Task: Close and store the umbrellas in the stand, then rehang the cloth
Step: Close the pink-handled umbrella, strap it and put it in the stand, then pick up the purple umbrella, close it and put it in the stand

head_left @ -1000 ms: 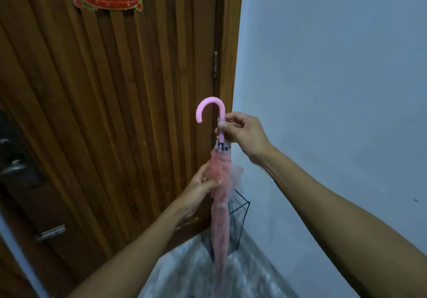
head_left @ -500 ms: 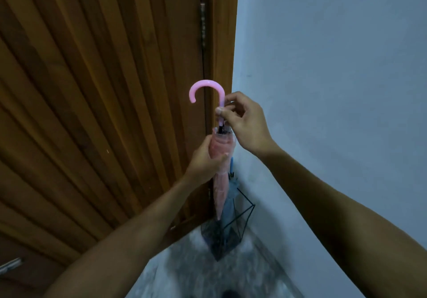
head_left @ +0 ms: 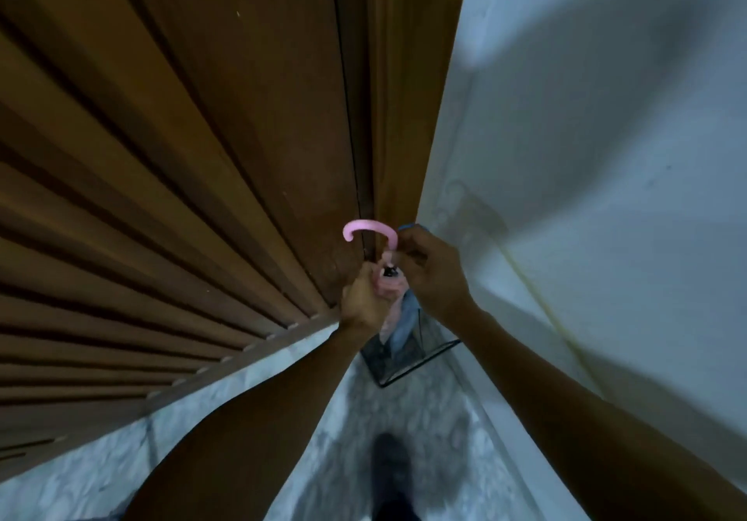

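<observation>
The closed pink umbrella (head_left: 370, 231) with a curved pink handle hangs upright over a black wire stand (head_left: 420, 359) in the corner. My left hand (head_left: 364, 302) is wrapped around the folded pink canopy just under the handle. My right hand (head_left: 432, 270) pinches the shaft at the base of the handle. The umbrella's lower end reaches down into the stand's opening, beside a blue umbrella (head_left: 406, 320) standing inside it. The tip is hidden. No cloth is in view.
A slatted wooden door (head_left: 182, 197) fills the left side, its frame (head_left: 404, 116) meeting a pale wall (head_left: 586, 197) on the right. The floor (head_left: 424, 419) is grey marble tile. A dark shoe (head_left: 390, 472) shows at the bottom.
The view has tilted down and moved closer to the corner. Both hands have lowered the pink umbrella toward the stand, and its lower end now sits in the stand's opening.
</observation>
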